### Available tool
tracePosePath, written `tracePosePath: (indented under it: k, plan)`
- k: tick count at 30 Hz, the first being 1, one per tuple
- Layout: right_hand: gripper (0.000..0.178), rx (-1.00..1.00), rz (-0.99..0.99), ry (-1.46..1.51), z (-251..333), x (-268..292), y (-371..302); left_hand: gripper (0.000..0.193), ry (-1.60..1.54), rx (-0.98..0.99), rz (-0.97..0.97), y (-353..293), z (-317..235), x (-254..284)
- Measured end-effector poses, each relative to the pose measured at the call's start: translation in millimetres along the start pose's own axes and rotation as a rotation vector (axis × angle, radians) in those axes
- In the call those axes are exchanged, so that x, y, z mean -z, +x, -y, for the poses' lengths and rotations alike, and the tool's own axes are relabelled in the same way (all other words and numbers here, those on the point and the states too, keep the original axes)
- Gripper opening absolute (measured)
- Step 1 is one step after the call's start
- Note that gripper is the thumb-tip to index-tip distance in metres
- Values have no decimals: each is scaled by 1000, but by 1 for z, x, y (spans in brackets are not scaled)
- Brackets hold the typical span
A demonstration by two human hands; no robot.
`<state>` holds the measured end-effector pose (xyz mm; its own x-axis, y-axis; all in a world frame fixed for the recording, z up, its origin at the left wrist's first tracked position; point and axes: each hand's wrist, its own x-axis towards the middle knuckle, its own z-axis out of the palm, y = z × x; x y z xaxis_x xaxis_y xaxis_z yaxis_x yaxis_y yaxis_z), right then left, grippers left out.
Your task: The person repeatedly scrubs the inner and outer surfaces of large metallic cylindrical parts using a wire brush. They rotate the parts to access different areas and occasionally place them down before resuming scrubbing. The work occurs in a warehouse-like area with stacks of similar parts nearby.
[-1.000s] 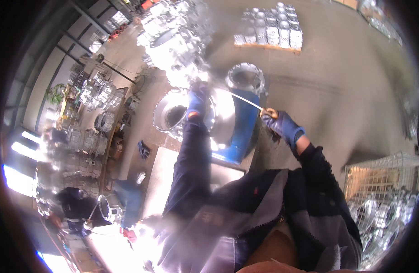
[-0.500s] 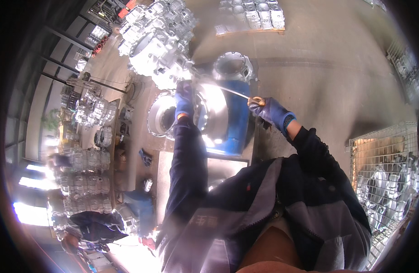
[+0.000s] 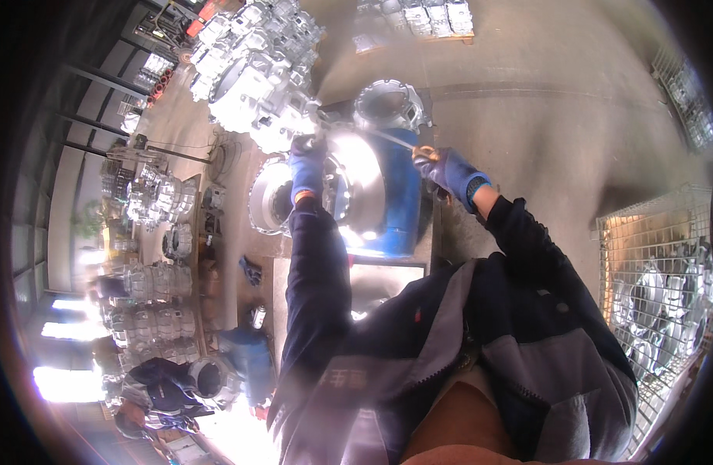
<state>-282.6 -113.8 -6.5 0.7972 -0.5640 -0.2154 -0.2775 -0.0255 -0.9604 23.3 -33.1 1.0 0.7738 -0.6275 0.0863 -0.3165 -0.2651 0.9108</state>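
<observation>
Grey concrete makes up the floor, spread widest across the view. On it, at upper left, rises a large pile of silvery metal parts, and at lower right stands a wire cage with more such parts inside. Another stack sits on a pallet at the top edge. At lower left, well apart from the hands, a co-worker in dark clothes bends beside a second blue drum. Near the middle is a blue drum, with a bright, round metal part against its left side, partly lost in glare. One ring-shaped part lies just beyond the drum, and another ring is to the left of the left forearm. The left hand, in a blue glove, is between that ring and the round part; whether its fingers grip anything, I cannot tell. The right hand, gloved too, is to the right of the drum, its fingers wrapped around a yellow-brown handle. From this handle a thin metal rod runs leftward over the drum, its far end blurred near the left hand.
</observation>
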Motion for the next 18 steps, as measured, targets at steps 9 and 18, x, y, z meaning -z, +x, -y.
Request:
tracePosePath:
  k: [9,18]
  plan:
    - [33,-49,-192,33,-16,4,15,29,10,-125,11,16,23,3]
    - [34,-44,-255,16,-3,-9,12,32,-17,-116,27,26,33,4]
